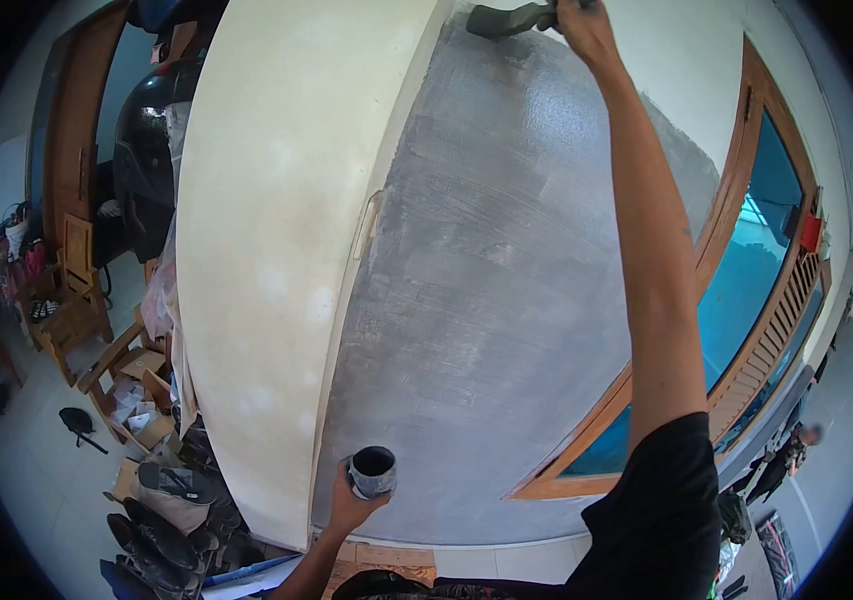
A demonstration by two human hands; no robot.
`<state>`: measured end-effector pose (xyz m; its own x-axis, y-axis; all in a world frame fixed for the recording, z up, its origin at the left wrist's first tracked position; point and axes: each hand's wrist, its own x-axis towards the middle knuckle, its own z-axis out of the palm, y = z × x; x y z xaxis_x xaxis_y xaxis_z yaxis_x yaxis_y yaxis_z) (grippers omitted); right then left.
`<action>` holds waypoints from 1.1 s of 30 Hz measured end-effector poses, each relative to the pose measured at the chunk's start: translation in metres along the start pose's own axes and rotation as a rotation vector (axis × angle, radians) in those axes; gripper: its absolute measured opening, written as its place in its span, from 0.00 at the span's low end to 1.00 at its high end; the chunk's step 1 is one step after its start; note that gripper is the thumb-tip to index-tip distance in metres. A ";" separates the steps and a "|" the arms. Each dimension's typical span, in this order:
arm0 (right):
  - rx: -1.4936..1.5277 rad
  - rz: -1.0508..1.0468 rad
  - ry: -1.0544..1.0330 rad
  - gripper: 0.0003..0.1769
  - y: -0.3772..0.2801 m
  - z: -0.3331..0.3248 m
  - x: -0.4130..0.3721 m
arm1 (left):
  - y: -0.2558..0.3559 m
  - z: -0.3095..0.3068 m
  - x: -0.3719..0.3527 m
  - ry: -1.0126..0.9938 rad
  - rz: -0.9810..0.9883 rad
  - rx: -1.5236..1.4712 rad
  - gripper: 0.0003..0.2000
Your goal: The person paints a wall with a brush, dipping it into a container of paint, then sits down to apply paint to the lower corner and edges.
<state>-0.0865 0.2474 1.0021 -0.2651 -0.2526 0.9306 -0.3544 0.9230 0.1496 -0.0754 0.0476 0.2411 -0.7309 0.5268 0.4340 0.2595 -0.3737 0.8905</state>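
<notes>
My right hand (581, 25) is raised at the top of the view, closed on the handle of a dark brush (502, 21). The brush lies against the upper wall, where grey coating (486, 220) meets the pale surface. Wet, shiny grey shows just below it. Low in the view, my left hand (351, 508) is wrapped round a small grey-smeared cup (373, 473), held upright in front of the wall. The inside of the cup looks dark, and its contents cannot be made out.
A cream wall section (266, 250) stands left of the grey area. Right of it is a wooden-framed window (746, 260). Far left are a wooden chair (79, 290), a box of papers (141, 395) and shoes (156, 540). A person (784, 462) is at the far right.
</notes>
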 end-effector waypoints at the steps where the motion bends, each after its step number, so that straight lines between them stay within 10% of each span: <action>1: 0.002 0.000 -0.002 0.19 -0.004 -0.001 0.001 | 0.003 0.000 -0.001 0.011 -0.011 -0.034 0.44; 33: -0.076 -0.105 0.085 0.17 -0.001 -0.012 -0.005 | -0.005 0.026 0.012 0.093 -0.002 0.058 0.43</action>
<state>-0.0741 0.2513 1.0010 -0.1522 -0.3263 0.9329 -0.3063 0.9130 0.2693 -0.0692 0.0753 0.2457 -0.7859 0.4534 0.4203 0.2925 -0.3263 0.8989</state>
